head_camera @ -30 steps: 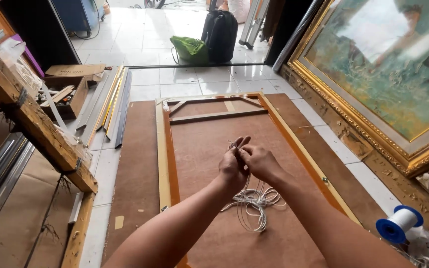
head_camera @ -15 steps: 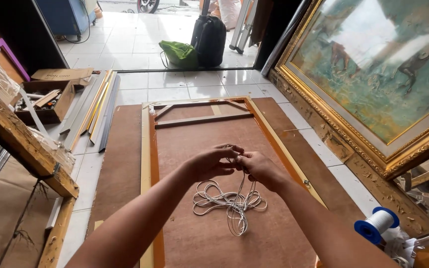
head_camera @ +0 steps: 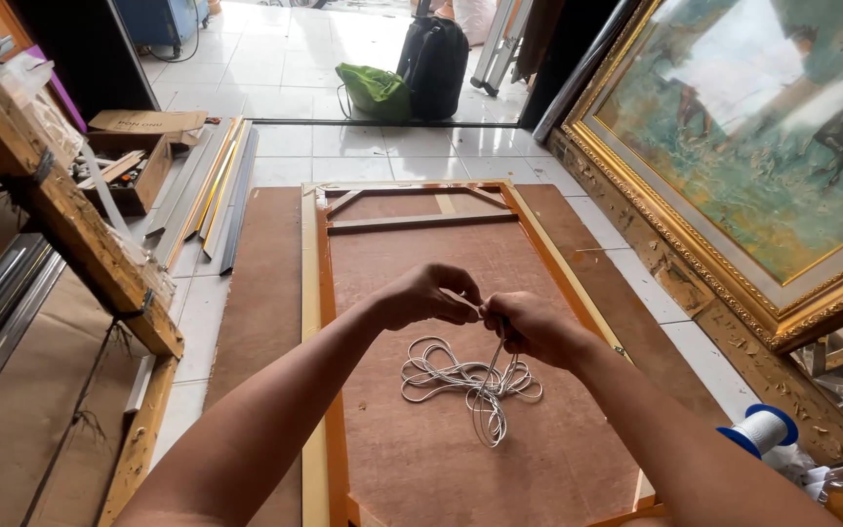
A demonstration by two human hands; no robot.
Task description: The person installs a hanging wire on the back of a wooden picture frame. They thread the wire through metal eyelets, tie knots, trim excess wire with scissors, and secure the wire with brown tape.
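Shifted rightward in the frame since half a second ago: both hands and the cord pile, now centre to lower centre; left hand (head_camera: 428, 296) curled shut, fingertips pinching a strand of white cord (head_camera: 470, 383) at centre; right hand (head_camera: 529, 327) closed likewise, touching the left at the pinch, gripping the same strand hanging down from it; rest of the cord heaped in loose loops just below the hands, lying on the brown backing board (head_camera: 480, 459) of an orange-edged picture frame (head_camera: 332, 322) laid flat across centre and bottom; gilt-framed painting (head_camera: 763, 146) leaning at upper right; spool of white cord with blue ends (head_camera: 760, 429) at lower right, well apart from the pile; black backpack (head_camera: 433, 54) and green bag (head_camera: 375, 90) at top centre on pale tiles; wooden beam (head_camera: 60, 210) slanting across the left side.
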